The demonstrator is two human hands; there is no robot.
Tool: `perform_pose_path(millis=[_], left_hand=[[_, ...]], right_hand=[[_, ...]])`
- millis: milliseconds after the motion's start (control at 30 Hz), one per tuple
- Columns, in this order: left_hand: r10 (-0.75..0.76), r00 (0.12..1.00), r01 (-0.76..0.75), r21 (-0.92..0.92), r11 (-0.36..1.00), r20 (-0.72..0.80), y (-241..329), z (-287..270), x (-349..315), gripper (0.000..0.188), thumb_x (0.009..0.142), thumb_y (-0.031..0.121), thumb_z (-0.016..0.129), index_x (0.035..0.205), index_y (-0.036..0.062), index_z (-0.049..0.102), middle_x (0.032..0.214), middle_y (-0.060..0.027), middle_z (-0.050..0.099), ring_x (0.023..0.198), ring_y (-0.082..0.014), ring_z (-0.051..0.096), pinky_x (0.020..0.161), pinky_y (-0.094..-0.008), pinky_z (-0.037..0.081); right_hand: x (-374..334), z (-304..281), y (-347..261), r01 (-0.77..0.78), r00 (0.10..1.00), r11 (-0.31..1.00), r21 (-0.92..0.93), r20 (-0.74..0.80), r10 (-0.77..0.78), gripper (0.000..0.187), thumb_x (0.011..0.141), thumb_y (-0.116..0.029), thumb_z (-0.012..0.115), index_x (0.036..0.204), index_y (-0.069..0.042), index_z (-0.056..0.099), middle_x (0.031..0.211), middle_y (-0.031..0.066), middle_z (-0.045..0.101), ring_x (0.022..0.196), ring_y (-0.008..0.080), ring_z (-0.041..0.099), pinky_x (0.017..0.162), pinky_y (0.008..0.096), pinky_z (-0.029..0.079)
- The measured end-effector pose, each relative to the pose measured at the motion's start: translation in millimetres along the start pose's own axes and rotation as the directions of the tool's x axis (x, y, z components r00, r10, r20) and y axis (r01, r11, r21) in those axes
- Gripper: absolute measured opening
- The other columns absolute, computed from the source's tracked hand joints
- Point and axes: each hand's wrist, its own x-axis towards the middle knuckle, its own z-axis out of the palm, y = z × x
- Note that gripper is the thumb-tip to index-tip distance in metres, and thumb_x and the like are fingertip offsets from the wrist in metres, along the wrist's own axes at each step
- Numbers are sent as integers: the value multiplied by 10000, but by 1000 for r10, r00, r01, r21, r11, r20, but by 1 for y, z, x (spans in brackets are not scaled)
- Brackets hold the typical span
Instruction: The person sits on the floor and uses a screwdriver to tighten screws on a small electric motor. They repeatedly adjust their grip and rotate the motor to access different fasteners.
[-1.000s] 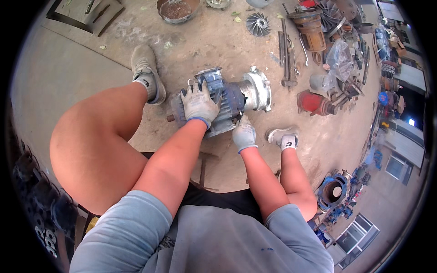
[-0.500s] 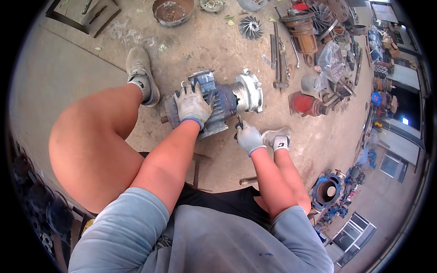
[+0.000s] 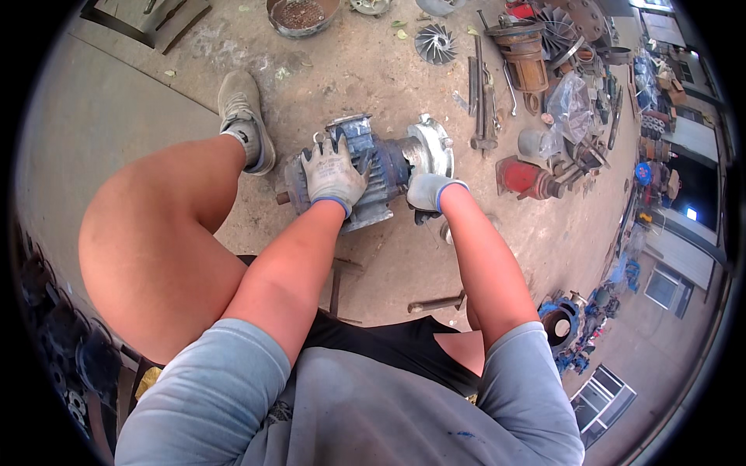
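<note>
A blue-grey finned electric motor (image 3: pixel 381 182) lies on its side on the concrete floor, its bare shaft pointing left. A silvery round flange (image 3: pixel 432 151) is at its right end. My left hand (image 3: pixel 334 172), in a light work glove with dark fingertips, lies on the motor's ribbed body, its fingers spread. Gloved alike, my right hand (image 3: pixel 427 193) is at the near side of the joint between motor and flange. Its fingers are curled inward and partly hidden, so what they hold cannot be made out.
Beyond the flange lie long tools and a hammer (image 3: pixel 483 144). Farther right are a red jack-like part (image 3: pixel 524 179) and heaped machine parts. A fan wheel (image 3: pixel 435 44) and a round pan (image 3: pixel 303 17) are at the far side. Another hammer (image 3: pixel 435 303) lies near me.
My right hand has moved up and slightly right, from beside the motor to the joint by the flange, its wrist turning. My left hand stays on the motor.
</note>
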Motion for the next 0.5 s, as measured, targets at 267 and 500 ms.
perform_pose_path(millis=[267, 500], left_hand=[[-3, 1000, 3, 29, 1000, -29, 1, 2, 0, 887, 1002, 646, 584, 1645, 52, 442, 1710, -229, 392, 1592, -349, 363, 1307, -558, 238], [7, 998, -4, 44, 999, -61, 1, 10, 2, 874, 998, 644, 596, 1629, 53, 468, 1697, -221, 410, 1593, -343, 358, 1299, -550, 251]], right_hand=[[-2, -22, -14, 63, 997, 998, 31, 43, -65, 282, 956, -110, 579, 1015, 15, 826, 1000, 214, 812, 831, 351, 805, 729, 489, 629], [32, 29, -16, -44, 995, 999, -25, -93, 42, 297, 969, -175, 600, 1036, 16, 818, 1088, 240, 805, 1045, 400, 787, 897, 484, 615]])
